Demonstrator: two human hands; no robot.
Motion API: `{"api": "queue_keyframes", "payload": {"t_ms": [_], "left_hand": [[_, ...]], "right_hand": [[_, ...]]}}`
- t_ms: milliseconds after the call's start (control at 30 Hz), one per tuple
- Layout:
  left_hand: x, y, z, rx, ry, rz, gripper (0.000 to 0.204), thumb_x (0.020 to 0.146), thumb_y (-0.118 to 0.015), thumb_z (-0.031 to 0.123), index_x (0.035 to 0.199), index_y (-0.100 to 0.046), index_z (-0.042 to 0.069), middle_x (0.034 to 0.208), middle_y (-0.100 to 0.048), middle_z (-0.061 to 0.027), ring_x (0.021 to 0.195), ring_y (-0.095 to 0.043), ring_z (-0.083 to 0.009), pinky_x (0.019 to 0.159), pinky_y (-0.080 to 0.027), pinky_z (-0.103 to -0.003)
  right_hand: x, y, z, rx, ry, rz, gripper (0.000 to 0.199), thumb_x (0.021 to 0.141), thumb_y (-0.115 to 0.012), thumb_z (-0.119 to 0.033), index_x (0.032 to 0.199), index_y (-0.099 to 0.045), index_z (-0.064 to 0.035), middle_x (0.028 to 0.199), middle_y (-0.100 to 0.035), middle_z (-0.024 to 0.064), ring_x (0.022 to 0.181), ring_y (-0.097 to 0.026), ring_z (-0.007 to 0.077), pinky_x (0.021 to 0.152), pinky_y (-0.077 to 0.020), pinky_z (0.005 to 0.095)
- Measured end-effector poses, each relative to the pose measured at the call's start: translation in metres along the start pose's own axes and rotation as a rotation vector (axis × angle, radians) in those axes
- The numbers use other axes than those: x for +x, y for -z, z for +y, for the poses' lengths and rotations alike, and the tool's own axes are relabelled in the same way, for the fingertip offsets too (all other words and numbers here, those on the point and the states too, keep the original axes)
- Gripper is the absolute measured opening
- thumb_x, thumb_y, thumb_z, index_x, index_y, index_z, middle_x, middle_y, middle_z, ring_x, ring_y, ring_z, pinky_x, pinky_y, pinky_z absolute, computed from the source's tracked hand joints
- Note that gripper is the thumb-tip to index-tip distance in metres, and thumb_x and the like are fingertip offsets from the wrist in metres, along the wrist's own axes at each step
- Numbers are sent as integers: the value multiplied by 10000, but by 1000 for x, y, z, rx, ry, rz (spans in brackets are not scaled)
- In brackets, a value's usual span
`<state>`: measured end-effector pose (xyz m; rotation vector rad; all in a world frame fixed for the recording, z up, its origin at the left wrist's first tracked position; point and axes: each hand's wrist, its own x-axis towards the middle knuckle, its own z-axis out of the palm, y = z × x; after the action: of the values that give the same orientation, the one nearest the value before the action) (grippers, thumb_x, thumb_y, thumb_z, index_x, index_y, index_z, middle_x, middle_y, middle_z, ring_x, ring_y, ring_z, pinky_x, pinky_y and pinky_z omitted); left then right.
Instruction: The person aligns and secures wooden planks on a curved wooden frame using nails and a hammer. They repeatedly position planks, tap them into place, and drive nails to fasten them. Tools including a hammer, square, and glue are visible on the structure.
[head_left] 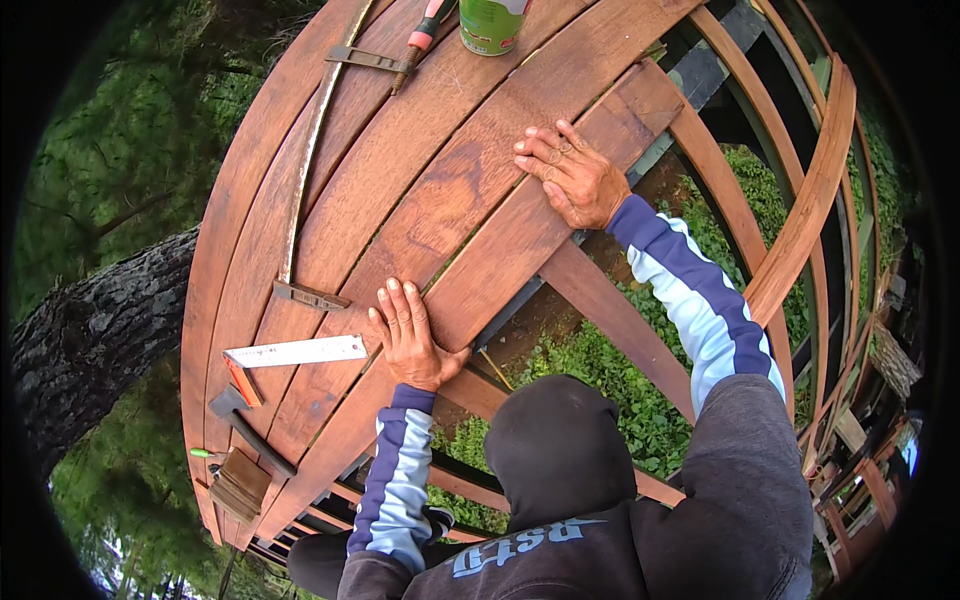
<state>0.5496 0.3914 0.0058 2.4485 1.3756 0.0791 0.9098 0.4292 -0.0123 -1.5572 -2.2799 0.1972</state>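
Reddish-brown deck boards point(470, 180) run side by side, with narrow gaps between them. My left hand point(410, 340) lies on the nearest board point(500, 250), fingers stretched forward and thumb out to the side. Further up, my right hand point(580, 180) rests over the same board, its fingers reaching across the seam to the neighbouring one. Both palms face down, and neither holds a loose tool. Left of my left hand are a try square point(300, 352) with a white blade and orange stock, and one jaw of a bar clamp point(310, 210).
A hammer point(252, 430), a wood block point(240, 485) and a green-handled tool point(203, 453) lie at the lower left. A green can point(490, 28) stands at the top. Right of the boards, open framing with a curved plank point(815, 200) sits above plants; a tree trunk point(120, 330) rises left.
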Motion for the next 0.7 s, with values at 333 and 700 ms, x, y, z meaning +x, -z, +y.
{"api": "queue_keyframes", "payload": {"t_ms": [333,700], "left_hand": [[2,7,3,-28,-11,-13,1437,404,-905,555,1532,-232,-29,1599,-221,-242,1498,-175,-385,1224,-119,-480],[1,4,3,-8,-10,3,1419,413,-911,518,1534,-228,-22,1598,-232,-230,1493,-193,-379,1226,-138,-477]], "right_hand": [[0,1,-3,11,-25,4,449,929,-478,-151,1363,-576,-102,1447,-516,77,1385,-435,284,1197,-259,502],[-5,-3,-4,-90,-39,-26,469,945,-539,-230,1397,-532,-102,1447,-510,66,1401,-411,234,1203,-223,537]]}}
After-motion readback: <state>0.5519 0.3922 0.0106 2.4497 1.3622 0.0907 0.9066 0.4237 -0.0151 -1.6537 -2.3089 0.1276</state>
